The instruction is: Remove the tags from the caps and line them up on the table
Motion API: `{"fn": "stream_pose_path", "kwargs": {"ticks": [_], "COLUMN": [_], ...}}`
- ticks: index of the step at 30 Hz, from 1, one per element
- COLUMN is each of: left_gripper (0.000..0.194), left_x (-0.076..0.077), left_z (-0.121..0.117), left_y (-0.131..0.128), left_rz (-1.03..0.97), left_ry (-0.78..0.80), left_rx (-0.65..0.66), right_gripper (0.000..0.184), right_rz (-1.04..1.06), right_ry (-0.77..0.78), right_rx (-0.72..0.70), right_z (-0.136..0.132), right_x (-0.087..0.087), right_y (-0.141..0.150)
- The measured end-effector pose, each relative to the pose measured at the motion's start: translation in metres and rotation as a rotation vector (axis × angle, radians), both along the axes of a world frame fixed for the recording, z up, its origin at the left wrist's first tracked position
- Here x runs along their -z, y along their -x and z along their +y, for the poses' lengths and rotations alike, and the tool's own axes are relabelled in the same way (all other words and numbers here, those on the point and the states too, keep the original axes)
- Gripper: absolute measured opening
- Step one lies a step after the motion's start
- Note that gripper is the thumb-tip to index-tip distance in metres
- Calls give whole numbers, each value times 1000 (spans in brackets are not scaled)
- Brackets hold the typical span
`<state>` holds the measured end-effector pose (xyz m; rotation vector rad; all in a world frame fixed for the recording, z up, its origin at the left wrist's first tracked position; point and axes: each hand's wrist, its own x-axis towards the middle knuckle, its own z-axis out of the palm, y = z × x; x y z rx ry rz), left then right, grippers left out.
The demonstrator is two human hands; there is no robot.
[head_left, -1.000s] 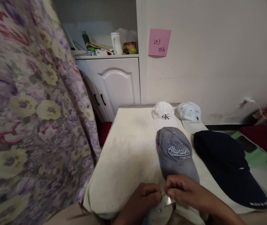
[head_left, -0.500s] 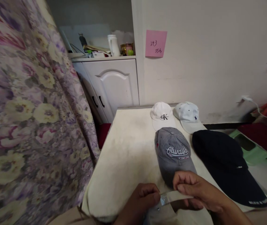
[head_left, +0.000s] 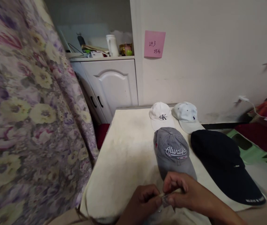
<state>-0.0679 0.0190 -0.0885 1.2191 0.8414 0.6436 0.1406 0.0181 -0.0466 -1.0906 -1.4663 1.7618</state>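
Seen from the head camera, the left hand (head_left: 145, 200) and the right hand (head_left: 182, 193) meet at the near edge of the table (head_left: 124, 156), fingertips pinched together on a small pale strip (head_left: 165, 197); it is too blurred to tell what the strip is made of. Just beyond the hands lies the grey cap (head_left: 173, 153), crown up, its brim partly hidden behind the right hand. Beside it to the right rests the dark cap (head_left: 220, 162). Farther back, against the wall, sit the white cap (head_left: 160, 115) and the pale blue cap (head_left: 187, 115), touching. A pink note (head_left: 154, 44) sticks to the wall. The cupboard (head_left: 114, 84) top carries a white jug (head_left: 111, 45) and small clutter.
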Motion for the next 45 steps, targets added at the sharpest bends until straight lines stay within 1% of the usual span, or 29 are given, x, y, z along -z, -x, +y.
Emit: {"fn": "stream_pose_path", "kwargs": {"ticks": [2,5,8,10,13,18,21,23,26,28,31,34,37,40,42,43,45], "left_gripper": [51,54,53,52,49,44,41,40,41,41,39,33,29,39,44,45,47], "left_x": [2,3,2,1,-4,-12,-17,-22,-34,-45,-67,-90,-113,-132,-139,-139,-135], "left_z": [-1,-2,-2,-3,-4,-9,-15,-20,-28,-33,-38,-42,-46,-50,-52,-52,-52], "left_y": [-2,-3,-3,-3,-3,-12,-21,-27,-36,-41,-48,-54,-60,-67,-72,-74,-77], "left_rz": [7,3,-16,-29,-48,-100,-161,-164,-115,-85,-76,-23,147,315,337,336,324], "left_ry": [-15,-18,-5,0,-8,-19,-16,-47,-123,-146,-140,-178,-220,-269,-341,-363,-385], "left_rx": [5,-4,-1,17,37,22,20,5,-1,15,35,45,13,-67,-127,-130,-161], "right_gripper": [17,17,18,20,25,18,22,25,28,30,32,31,30,32,32,32,32], "right_rz": [-19,18,68,90,104,62,121,180,223,238,248,269,374,562,686,725,736], "right_ry": [-16,-19,-3,6,24,-1,-3,-1,-12,-32,-73,-112,-88,16,80,102,118], "right_rx": [18,19,42,45,27,11,10,7,25,48,79,115,156,152,116,104,112], "right_z": [0,0,0,-1,-4,-11,-16,-20,-26,-31,-38,-44,-48,-50,-49,-48,-45], "right_x": [2,10,17,19,17,10,8,7,2,-3,-11,-18,-20,-15,-10,-7,-2], "right_y": [4,4,-1,-5,-8,-15,-23,-30,-41,-48,-56,-61,-60,-54,-51,-51,-52]}}
